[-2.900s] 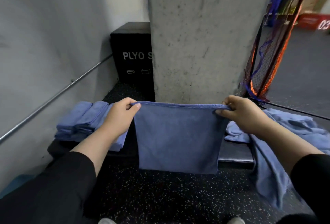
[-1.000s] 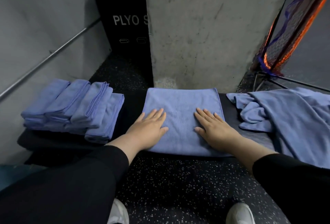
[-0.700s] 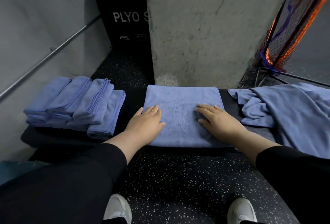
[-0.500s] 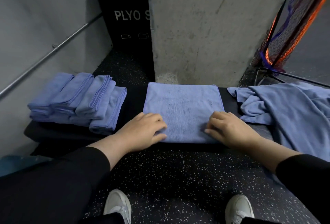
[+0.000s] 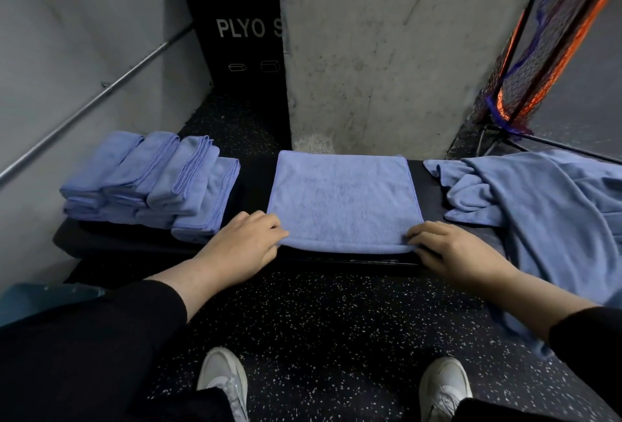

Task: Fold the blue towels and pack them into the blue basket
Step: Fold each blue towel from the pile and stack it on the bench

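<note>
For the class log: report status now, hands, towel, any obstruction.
Left hand and right hand pinch near corners of flat towel on bench. Folded stack left, loose pile right. Nothing blocking.

Gym: black plyo box (image 5: 235, 28), speckled rubber floor (image 5: 336, 320), sports netting (image 5: 538, 51), concrete pillar (image 5: 387, 51)

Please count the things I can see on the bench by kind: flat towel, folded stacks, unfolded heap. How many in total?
Flat towel under both hands: 1
Stacks of folded towels: 4
Heap of unfolded towels: 1
Total: 6
</note>
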A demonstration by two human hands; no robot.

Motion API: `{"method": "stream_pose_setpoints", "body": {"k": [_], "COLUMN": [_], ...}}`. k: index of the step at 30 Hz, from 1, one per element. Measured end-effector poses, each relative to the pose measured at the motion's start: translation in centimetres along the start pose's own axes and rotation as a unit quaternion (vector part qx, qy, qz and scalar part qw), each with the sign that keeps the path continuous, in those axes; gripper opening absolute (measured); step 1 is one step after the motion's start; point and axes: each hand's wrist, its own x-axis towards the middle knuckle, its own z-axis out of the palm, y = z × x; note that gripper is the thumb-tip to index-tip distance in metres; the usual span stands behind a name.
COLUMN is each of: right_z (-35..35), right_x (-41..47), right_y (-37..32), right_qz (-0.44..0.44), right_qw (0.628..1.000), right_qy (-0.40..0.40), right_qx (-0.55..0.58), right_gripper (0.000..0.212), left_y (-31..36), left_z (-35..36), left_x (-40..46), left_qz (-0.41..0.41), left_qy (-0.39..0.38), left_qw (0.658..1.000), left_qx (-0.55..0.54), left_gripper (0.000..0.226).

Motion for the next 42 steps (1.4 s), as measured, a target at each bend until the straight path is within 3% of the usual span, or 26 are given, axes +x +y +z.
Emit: {"method": "stream_pose_setpoints", "body": {"k": [6,10,14,17,22,26,37,40,42], "right_z": [-2.4,-4.1,-5.7,-6.0,-5.2,-3.4,-0.5,0.1,-0.1], "right_x": [0.8,0.8,1.0,1.4,3.8,6.3,11.0,11.5,11.9], "right_y": [-1.4,-1.5,-2.5,-3.1,-2.8,-1.6,1.1,0.6,-0.2], "right_qz": [0.13,0.21,0.234,0.265,0.322,0.349,0.374,0.357,0.333], "right_qw": [0.989,0.967,0.951,0.941,0.932,0.928,0.927,0.931,0.936], "right_qy": [-0.038,-0.105,-0.093,-0.04,0.034,0.009,-0.015,0.028,0.063], "right_qx": [0.056,0.102,0.178,0.208,0.165,0.131,0.009,-0.066,-0.092], "right_gripper": [0.011,0.023,0.027,0.021,0.021,0.022,0.024,0.032,0.039], "left_y": [0.3,0.7,1.1,0.9,0.0,-0.5,-2.9,-2.7,-2.2], "left_z": [-1.7,-3.6,-5.1,-5.3,-4.4,-3.2,-0.7,-0.9,-1.2], "left_x": [-0.4,-1.0,-1.0,-0.6,1.6,3.4,6.6,6.7,6.8], "left_qz": [-0.076,-0.163,-0.176,-0.205,-0.275,-0.312,-0.362,-0.343,-0.276], "left_qy": [-0.028,-0.075,-0.05,-0.007,0.043,0.015,0.028,0.078,0.117], "left_qw": [0.99,0.942,0.905,0.878,0.891,0.906,0.907,0.922,0.945], "left_qx": [-0.117,-0.284,-0.384,-0.433,-0.358,-0.285,-0.212,-0.162,-0.13], "left_gripper": [0.016,0.029,0.028,0.03,0.022,0.021,0.016,0.02,0.026]}}
